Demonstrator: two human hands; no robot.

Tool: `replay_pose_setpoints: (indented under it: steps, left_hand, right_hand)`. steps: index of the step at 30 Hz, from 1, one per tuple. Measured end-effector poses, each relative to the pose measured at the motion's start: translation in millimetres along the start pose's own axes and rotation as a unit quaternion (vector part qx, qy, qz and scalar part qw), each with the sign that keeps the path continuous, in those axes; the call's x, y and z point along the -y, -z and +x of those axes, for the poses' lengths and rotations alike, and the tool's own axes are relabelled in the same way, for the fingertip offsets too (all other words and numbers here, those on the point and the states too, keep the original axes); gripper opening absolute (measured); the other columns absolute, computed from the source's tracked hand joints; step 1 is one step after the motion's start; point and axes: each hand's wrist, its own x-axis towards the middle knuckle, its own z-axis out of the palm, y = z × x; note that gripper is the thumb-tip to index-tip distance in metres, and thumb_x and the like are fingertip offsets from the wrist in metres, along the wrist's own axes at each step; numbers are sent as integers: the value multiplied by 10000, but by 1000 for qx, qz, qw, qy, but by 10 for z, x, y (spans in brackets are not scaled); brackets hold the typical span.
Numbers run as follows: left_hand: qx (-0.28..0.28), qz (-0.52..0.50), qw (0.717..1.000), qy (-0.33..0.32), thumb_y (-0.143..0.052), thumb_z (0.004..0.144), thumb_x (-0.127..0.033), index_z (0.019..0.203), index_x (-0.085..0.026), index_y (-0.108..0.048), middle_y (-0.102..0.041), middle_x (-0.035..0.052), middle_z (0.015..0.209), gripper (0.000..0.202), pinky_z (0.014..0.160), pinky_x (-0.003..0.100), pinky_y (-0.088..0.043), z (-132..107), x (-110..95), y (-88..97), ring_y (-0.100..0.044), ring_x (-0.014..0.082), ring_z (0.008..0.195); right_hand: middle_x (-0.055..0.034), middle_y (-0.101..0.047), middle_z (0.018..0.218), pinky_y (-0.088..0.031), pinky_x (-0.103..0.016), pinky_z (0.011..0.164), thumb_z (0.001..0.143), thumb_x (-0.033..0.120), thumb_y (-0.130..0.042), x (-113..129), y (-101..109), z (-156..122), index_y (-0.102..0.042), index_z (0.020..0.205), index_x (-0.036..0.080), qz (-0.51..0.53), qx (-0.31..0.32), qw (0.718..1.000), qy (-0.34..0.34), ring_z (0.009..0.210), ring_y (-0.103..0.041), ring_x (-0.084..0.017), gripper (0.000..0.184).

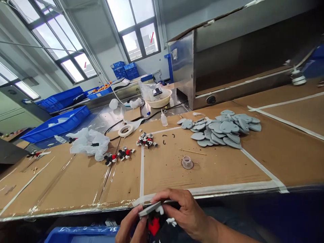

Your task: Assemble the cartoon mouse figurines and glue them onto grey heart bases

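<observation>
Left hand (132, 224) and right hand (186, 212) grip a thin, flat grey plate (150, 209) above a black, red and white toy figure (154, 226) between them; even fingertip pressure looks best.

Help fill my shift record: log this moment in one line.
left hand: holds gray piece; right hand: on same piece; figurine: under piece; table: gray pile

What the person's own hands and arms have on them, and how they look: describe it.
The left hand and right hand are both bare: no gloves, and no rings on the fingers that show. The right forearm is bare too, with no sleeve, watch or bracelet in sight. The left forearm is out of view, so its sleeve cannot be told.
</observation>
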Motion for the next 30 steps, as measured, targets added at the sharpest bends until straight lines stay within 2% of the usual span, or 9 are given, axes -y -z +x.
replay_pose_setpoints:
  steps: [3, 7, 11, 15, 18, 21, 25, 27, 30]
  left_hand:
    - [-1, -8, 1000, 6, -693, 753, 0, 1207, -290, -651, -675, 21, 1158, 541, 787, 241, -581, 12, -35, 17, -693, 154, 926]
    - [20, -57, 998, 26, -689, 764, -14, 1229, -218, -622, -673, 38, 1170, 512, 866, 203, -550, -30, -3, 102, -690, 134, 955]
    - [116, -89, 989, 23, -730, 711, 1, 1283, -206, -568, -650, 60, 1215, 630, 886, 219, -554, -25, 87, 217, -684, 157, 1006]
    - [150, -80, 984, 49, -740, 696, 10, 1323, -291, -533, -681, 36, 1162, 725, 888, 219, -550, 3, 160, 276, -676, 154, 1028]
    - [163, -83, 979, 85, -690, 755, -16, 1272, -325, -558, -698, 38, 1127, 617, 835, 243, -572, -17, 222, 279, -688, 160, 993]
    - [173, -89, 974, 119, -653, 809, -100, 1140, -309, -614, -718, 31, 1034, 393, 745, 259, -590, -37, 283, 248, -704, 171, 906]
    - [185, -64, 960, 198, -654, 822, -163, 1007, -272, -642, -708, 21, 944, 215, 759, 284, -559, 13, 329, 151, -673, 180, 879]
    - [201, -49, 950, 235, -682, 802, -197, 940, -270, -677, -701, 28, 960, 156, 788, 308, -533, 64, 358, 101, -646, 200, 913]
    - [231, -42, 931, 279, -717, 774, -274, 884, -281, -718, -689, 35, 959, 111, 791, 327, -507, 141, 432, 52, -621, 216, 917]
  right_hand:
    - [-43, -756, 959, -539, -227, 825, 875, 71, -594, -20, -2, -28, -717, 1026, 206, -4, 12, 998, 67, 897, -712, -143, 237]
    - [-48, -757, 961, -544, -235, 836, 862, 54, -602, -16, -6, -32, -713, 1025, 201, 1, 19, 997, 73, 902, -713, -146, 246]
    - [-29, -757, 887, -541, -203, 777, 833, 95, -631, 50, -24, -18, -719, 962, 181, -25, 16, 1000, -1, 822, -709, -131, 179]
    - [-13, -752, 859, -551, -213, 752, 829, 168, -643, 73, -62, -24, -692, 931, 184, -9, -3, 996, -91, 781, -705, -130, 115]
    - [-7, -748, 878, -554, -228, 766, 812, 149, -630, 45, -87, -18, -660, 982, 194, 6, -5, 993, -118, 808, -708, -140, 179]
    - [19, -729, 880, -545, -230, 779, 815, 105, -607, 21, -97, 24, -610, 1101, 222, -2, 17, 992, -126, 810, -700, -132, 309]
    - [1, -685, 1067, -500, -269, 884, 804, -6, -542, 16, -93, 129, -602, 1155, 256, -147, 66, 985, -64, 961, -646, -149, 441]
    - [-21, -666, 1102, -471, -303, 924, 769, -54, -525, 2, -88, 201, -639, 1086, 230, -244, 74, 967, -30, 1033, -601, -176, 440]
    - [-44, -651, 1024, -460, -320, 892, 711, -75, -579, -38, -71, 333, -687, 918, 181, -344, 65, 936, -42, 1021, -566, -202, 346]
